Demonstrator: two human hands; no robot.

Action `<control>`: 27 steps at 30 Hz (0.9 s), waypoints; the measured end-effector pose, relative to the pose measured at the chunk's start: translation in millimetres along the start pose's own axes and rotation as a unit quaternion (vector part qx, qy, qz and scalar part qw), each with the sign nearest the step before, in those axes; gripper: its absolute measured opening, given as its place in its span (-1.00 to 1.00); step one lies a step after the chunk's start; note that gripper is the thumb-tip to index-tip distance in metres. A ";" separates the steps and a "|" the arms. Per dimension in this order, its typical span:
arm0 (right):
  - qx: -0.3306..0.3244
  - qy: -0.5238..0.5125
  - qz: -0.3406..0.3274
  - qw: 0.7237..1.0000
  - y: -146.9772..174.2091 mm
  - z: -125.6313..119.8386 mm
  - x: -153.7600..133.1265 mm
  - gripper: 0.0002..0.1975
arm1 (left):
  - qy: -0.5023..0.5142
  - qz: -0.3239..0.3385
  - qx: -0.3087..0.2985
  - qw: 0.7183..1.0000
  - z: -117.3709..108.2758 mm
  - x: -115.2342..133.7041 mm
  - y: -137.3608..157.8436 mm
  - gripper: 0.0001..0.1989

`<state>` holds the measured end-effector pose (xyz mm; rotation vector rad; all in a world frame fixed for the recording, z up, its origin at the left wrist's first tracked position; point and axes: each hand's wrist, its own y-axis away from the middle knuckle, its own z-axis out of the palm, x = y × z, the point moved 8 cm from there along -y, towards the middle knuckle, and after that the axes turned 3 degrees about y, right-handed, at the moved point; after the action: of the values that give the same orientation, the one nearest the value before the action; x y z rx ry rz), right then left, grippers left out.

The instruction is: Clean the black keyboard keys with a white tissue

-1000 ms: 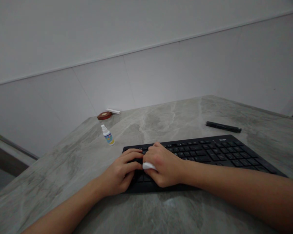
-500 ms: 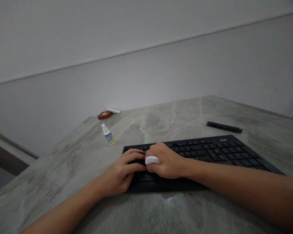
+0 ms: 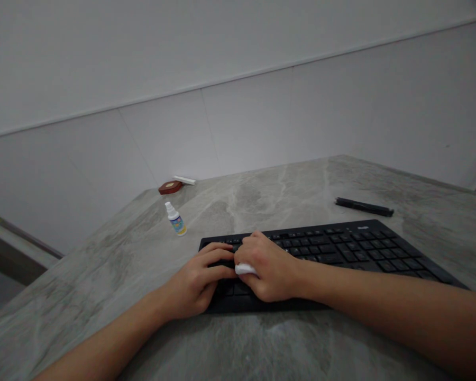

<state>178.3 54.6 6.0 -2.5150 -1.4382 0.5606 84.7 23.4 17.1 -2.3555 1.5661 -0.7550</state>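
A black keyboard [image 3: 343, 248] lies on the grey marbled table. My left hand [image 3: 198, 280] rests over its left end, fingers spread across the keys; the fingertips are partly hidden by my other hand. Closed around a small white wad [image 3: 246, 269], my right hand [image 3: 267, 267] bears down on the keys just beside the left fingertips. Only one edge of the wad shows, and it looks soft and folded, like tissue or cloth. A small white spray bottle [image 3: 176, 220] with a colourful label stands upright beyond my left hand.
Behind the keyboard at the right lies a slim black bar-shaped item [image 3: 364, 207]. A reddish-brown box [image 3: 170, 187] and a thin white item [image 3: 184, 180] sit by the wall at the table's far left. The table [image 3: 254, 196] meets the pale wall [image 3: 246, 127] at the back.
My right hand has slid slightly towards me and turned over the keys, so the white wad looks flatter and sits lower. My left hand and the other things have stayed put.
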 end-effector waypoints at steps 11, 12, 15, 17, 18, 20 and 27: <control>-0.006 -0.024 -0.002 1.000 0.2 2.3 0.1 -0.94 | 0.011 -0.006 -0.010 1.000 0.9 -1.5 -0.7 -0.56; 0.000 -0.012 -0.001 1.000 0.4 1.2 -0.3 -0.95 | 0.010 -0.006 -0.011 1.000 0.9 -1.5 -0.9 -0.56; 0.008 0.010 -0.011 1.000 0.9 -0.5 -4.0 -0.96 | 0.008 -0.002 -0.009 1.000 0.5 -0.7 -1.1 -0.56; 0.015 0.017 -0.004 1.000 1.2 -1.6 -4.2 -0.96 | 0.006 -0.003 -0.007 1.000 0.5 -0.9 -0.5 -0.56; 0.023 0.025 0.000 0.999 1.4 -2.8 -4.1 -0.96 | 0.005 -0.005 -0.007 1.000 0.8 -1.4 0.0 -0.56; 0.031 0.038 -0.005 0.999 1.7 -3.5 -5.7 -0.96 | 0.004 -0.007 -0.009 1.000 1.6 -2.6 0.9 -0.56; 0.020 0.035 -0.005 0.999 1.5 -1.9 -6.2 -0.99 | 0.011 -0.003 -0.008 1.000 2.0 -3.1 1.4 -0.56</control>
<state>177.5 48.6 8.6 -2.4690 -1.4016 0.4903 83.7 25.4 13.9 -2.3718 1.5817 -0.7755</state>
